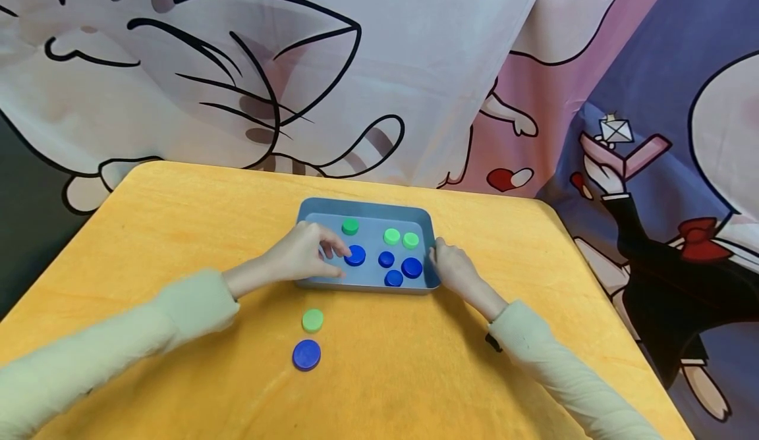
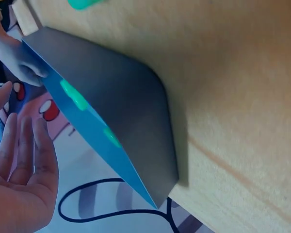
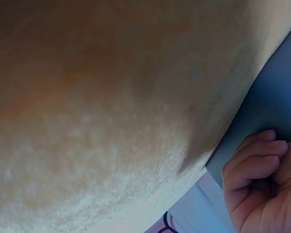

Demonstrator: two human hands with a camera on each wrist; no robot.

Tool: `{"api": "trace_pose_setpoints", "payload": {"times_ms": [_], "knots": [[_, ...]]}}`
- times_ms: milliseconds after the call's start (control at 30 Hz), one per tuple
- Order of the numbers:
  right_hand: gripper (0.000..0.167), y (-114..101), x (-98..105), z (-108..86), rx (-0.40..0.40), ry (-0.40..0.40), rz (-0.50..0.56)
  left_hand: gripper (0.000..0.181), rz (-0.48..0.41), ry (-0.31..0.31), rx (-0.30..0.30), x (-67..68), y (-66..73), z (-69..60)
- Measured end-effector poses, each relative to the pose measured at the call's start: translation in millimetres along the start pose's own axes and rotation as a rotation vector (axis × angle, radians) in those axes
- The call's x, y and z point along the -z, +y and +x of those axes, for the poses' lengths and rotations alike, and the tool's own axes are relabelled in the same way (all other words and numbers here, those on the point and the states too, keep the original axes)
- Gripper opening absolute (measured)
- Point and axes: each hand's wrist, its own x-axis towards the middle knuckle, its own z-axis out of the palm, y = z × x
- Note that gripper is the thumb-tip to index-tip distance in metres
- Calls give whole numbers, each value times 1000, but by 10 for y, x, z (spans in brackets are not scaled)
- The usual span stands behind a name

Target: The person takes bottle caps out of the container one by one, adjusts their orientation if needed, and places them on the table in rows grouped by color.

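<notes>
A shallow blue-grey rectangular tray (image 1: 367, 211) rests on the table, holding several round cap-like discs. My left hand (image 1: 305, 252) hovers over the tray's left part, thumb and fingers apart, the fingertips by a large blue disc (image 1: 356, 255); whether they touch it I cannot tell. In the left wrist view the fingers of this hand (image 2: 26, 179) look extended, with nothing between them. At the tray's right end my right hand (image 1: 453, 267) grips the rim with curled fingers. In front of the tray lie a light green disc (image 1: 312, 321) and a blue disc (image 1: 306, 355).
Inside the tray are a darker green disc (image 1: 350, 226), two light green discs (image 1: 391, 236) and other blue discs (image 1: 412, 268). The yellow wood-look table (image 1: 196, 229) ends at a cartoon-printed cloth (image 1: 415, 64) behind and to the right.
</notes>
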Motion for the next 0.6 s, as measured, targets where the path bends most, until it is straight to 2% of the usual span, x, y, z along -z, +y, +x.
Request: {"api": "trace_pose_setpoints", "payload": {"times_ms": [200, 400, 600], "knots": [[22, 4, -3, 4, -1, 1, -6, 28, 22, -1, 36, 64, -76, 183], [22, 9, -13, 3, 9, 8, -4, 27, 34, 15, 37, 114, -136, 342], [22, 13, -13, 8, 12, 13, -2, 27, 57, 43, 81, 126, -179, 511]]}}
